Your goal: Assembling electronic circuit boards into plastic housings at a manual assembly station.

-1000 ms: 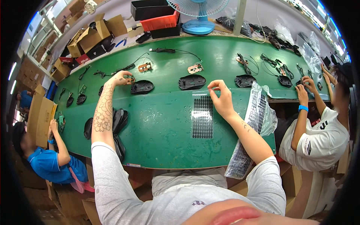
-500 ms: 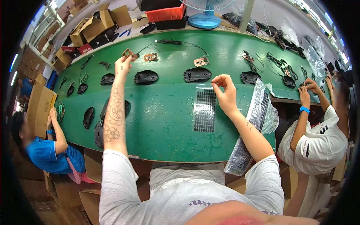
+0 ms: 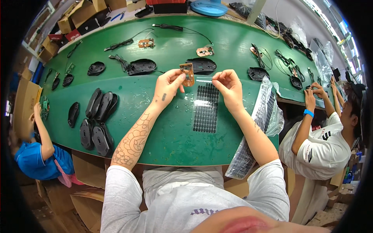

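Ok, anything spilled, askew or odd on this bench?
Shiny specks dot the green mat left of the sticker sheet, odd on an otherwise smooth surface; droplets or surface marks, I can't tell.

The small circuit board (image 3: 187, 74) is orange-brown with darker parts on it, and it stands nearly upright, pinched by the left hand (image 3: 169, 86) above the counter (image 3: 167, 136). The clear sheet (image 3: 206, 108), covered by many rows of black ovals, lies flat on the counter, just beside the right hand (image 3: 229, 91)
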